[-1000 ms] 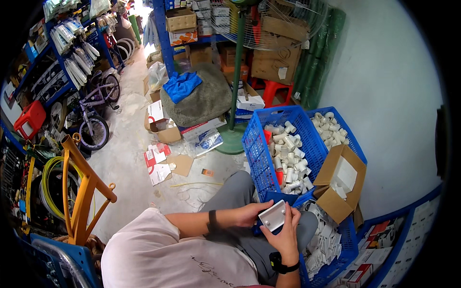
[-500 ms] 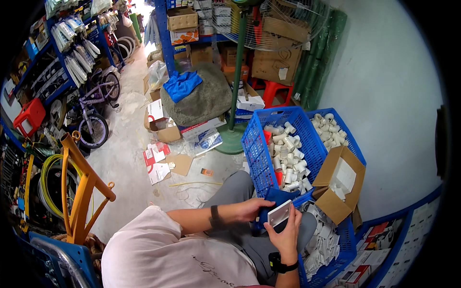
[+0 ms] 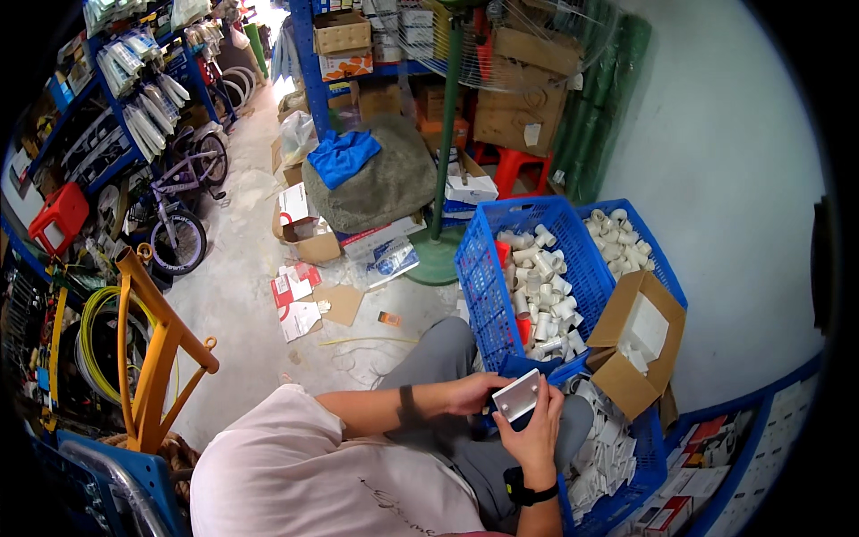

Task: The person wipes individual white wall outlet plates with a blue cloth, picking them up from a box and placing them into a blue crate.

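A white rectangular plastic box-like cover (image 3: pixel 517 396), shallow with a raised rim, is held tilted over my lap. My right hand (image 3: pixel 534 431) is closed on its right side, fingers along the far edge and thumb at the near edge. My left hand (image 3: pixel 472 394) is closed at the cover's left end, fingertips against its edge; the exact grip is partly hidden. Just beyond the hands stands a blue crate (image 3: pixel 488 282) of white pipe fittings (image 3: pixel 546 295). Right of my knee, another blue crate (image 3: pixel 651 452) holds many small white packets or pieces (image 3: pixel 601 447).
An open cardboard box (image 3: pixel 660 380) sits on the crates at the right, before a white wall. Another blue crate (image 3: pixel 658 259) of fittings stands behind. A green fan stand (image 3: pixel 437 264), flattened cartons (image 3: pixel 295 300), a yellow metal frame (image 3: pixel 157 349) and a small bicycle (image 3: pixel 174 210) surround me.
The white cover has turned so more of its broad face shows. My left fingers have come to its left edge, and my right fingers have shifted along it. The view has moved slightly.
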Demonstrator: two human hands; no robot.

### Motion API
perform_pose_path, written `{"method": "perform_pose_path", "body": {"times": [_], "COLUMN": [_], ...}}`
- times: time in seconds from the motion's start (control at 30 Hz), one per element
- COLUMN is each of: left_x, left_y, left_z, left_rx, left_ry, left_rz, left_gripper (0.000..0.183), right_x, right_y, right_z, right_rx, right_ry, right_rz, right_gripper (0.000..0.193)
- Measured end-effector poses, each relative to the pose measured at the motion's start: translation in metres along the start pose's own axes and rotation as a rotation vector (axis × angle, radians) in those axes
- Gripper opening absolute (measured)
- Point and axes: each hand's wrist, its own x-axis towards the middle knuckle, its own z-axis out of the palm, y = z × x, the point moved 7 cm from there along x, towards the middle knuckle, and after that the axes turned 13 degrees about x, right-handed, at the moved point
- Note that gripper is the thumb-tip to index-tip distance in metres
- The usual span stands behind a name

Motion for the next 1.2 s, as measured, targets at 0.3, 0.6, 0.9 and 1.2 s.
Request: {"method": "perform_pose_path", "body": {"times": [0.3,0.6,0.9,1.2], "left_x": [-0.011,-0.001,-0.025,-0.033], "left_y": [0.017,0.002,0.026,0.034], "left_z": [-0.006,-0.001,0.0,0.021], "left_rx": [-0.096,-0.11,-0.073,0.558], "left_ry": [0.052,-0.132,-0.096,0.071], "left_rz": [-0.028,-0.085,0.004,0.005], "left_gripper": [0.038,0.039,0.052,0.043], "right_x": [-0.003,-0.001,-0.005,0.0], "right_y": [-0.003,-0.017,0.007,-0.002], "right_z": [0.003,-0.004,-0.026,-0.02], "right_rx": [-0.037,-0.019,0.011,0.038], "right_ry": [-0.152,-0.092,-0.085,-0.063], "right_rz": [-0.044,-0.054,0.038,0.09], "right_gripper": [0.093,0.093,0.09,0.093]}}
